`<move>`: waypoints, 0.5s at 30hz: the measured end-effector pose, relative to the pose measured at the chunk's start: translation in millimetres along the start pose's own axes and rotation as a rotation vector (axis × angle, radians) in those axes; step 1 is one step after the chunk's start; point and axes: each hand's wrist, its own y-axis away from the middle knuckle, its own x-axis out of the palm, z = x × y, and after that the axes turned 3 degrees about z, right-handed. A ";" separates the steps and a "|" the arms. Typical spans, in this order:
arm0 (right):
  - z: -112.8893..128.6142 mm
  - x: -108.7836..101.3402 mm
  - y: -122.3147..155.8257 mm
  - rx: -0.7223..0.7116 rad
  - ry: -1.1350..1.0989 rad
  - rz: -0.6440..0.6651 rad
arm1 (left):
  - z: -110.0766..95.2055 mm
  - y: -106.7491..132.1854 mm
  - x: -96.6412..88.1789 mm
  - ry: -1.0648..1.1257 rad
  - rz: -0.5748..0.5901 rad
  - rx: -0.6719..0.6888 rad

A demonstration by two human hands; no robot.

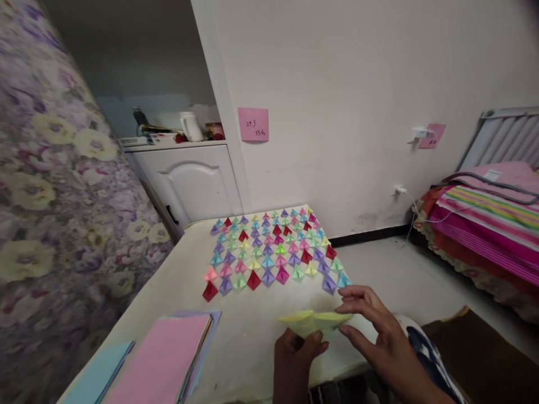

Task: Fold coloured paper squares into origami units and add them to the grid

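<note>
A folded piece of yellow paper is held above the near edge of the white table. My left hand pinches it from below, thumb in front. At its right tip is my right hand, thumb and forefinger curved around that corner with a gap between them; whether they touch the paper is hard to tell. Beyond the hands, many small folded paper pieces in red, purple, pink, green, blue and yellow lie in rows on the table.
Stacked coloured paper sheets, pink on top, lie at the near left beside a blue stack. A floral curtain hangs at left. Behind stands a white cabinet; to the right is a bed with striped bedding.
</note>
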 end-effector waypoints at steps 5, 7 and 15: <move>0.3 4.1 -2.9 -0.024 0.043 0.029 | 3.2 0.6 1.7 -0.001 -0.013 0.000; -1.0 5.0 -4.1 -0.015 0.046 0.045 | 5.1 0.3 2.2 -0.001 -0.017 0.001; -4.0 3.0 -7.3 -0.007 0.024 0.068 | 6.4 2.6 6.1 -0.034 0.000 0.002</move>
